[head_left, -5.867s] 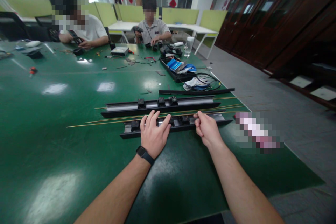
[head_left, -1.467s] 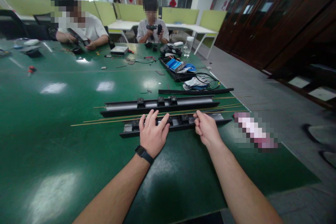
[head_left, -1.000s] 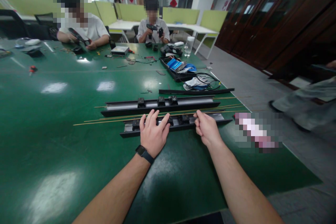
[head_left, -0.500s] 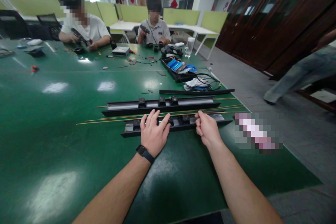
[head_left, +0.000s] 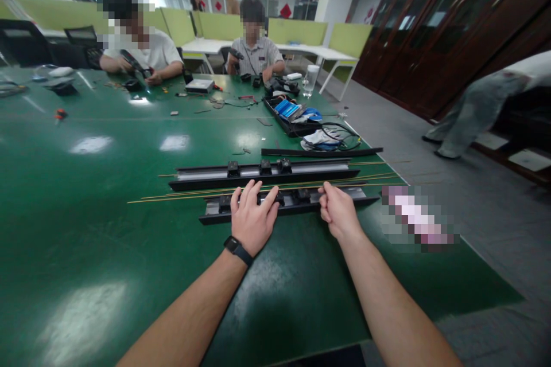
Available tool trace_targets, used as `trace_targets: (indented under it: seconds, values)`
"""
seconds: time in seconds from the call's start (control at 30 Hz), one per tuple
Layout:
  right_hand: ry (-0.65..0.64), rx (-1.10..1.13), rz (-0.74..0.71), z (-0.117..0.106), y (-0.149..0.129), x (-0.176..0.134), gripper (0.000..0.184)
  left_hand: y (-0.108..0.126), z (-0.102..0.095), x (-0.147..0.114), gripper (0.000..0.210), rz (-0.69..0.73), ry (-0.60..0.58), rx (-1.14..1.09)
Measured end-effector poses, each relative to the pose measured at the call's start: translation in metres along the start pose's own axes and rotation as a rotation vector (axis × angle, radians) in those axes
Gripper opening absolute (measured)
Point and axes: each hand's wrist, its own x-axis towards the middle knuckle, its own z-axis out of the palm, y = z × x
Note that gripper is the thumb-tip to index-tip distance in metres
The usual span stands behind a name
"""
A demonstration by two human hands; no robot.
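Note:
My left hand (head_left: 253,212) lies palm down with its fingers spread over the nearer black channel (head_left: 219,219). Small black blocks (head_left: 302,194) sit in that channel, some partly covered by my left hand. My right hand (head_left: 339,209) is closed at the channel's right part, thumb and forefinger pinched on a thin brass-coloured rod (head_left: 172,198). Several such rods run lengthwise between the nearer channel and a second black channel (head_left: 258,179) behind it. Three black blocks (head_left: 266,167) stand in the second one.
Behind the channels lies a black strip (head_left: 322,152). Farther back are a black tray (head_left: 297,126) of tools and cables, and a clear jug (head_left: 310,80). Two people sit across the green table (head_left: 107,229), each holding a power tool. At right, another person (head_left: 482,97) bends over.
My hands keep their places on the channel and rod. The view has shifted slightly. At the right, the standing person has leaned farther over, with both legs now showing.

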Motion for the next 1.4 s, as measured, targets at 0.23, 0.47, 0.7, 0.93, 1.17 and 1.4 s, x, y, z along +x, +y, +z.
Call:
trace_targets:
  seconds: [0.23, 0.47, 0.7, 0.93, 1.17, 1.4]
  values:
    - [-0.006, 0.007, 0.001, -0.0003, 0.0001, 0.0008, 0.032, 0.0003, -0.0003, 0.0001, 0.04, 0.0, 0.011, -0.015]
    - [-0.001, -0.007, -0.012, -0.0007, 0.0018, 0.0018, 0.031, -0.0003, 0.0001, -0.0002, 0.038, -0.002, 0.002, -0.004]
    - [0.002, -0.013, -0.011, -0.0002, 0.0017, 0.0017, 0.032, -0.0004, 0.0002, -0.0004, 0.04, 0.003, 0.012, -0.008]
    - [0.003, -0.005, -0.003, -0.001, 0.0029, 0.0021, 0.031, -0.0004, 0.0007, -0.0005, 0.039, -0.002, 0.005, -0.01]
    - [0.004, -0.006, -0.002, -0.0003, 0.0018, 0.002, 0.029, 0.0, 0.0004, 0.0, 0.039, -0.003, 0.005, -0.006]
    - [0.007, -0.007, -0.009, 0.0, 0.0024, 0.0023, 0.028, 0.0002, -0.0002, 0.0, 0.039, -0.003, -0.006, 0.01]
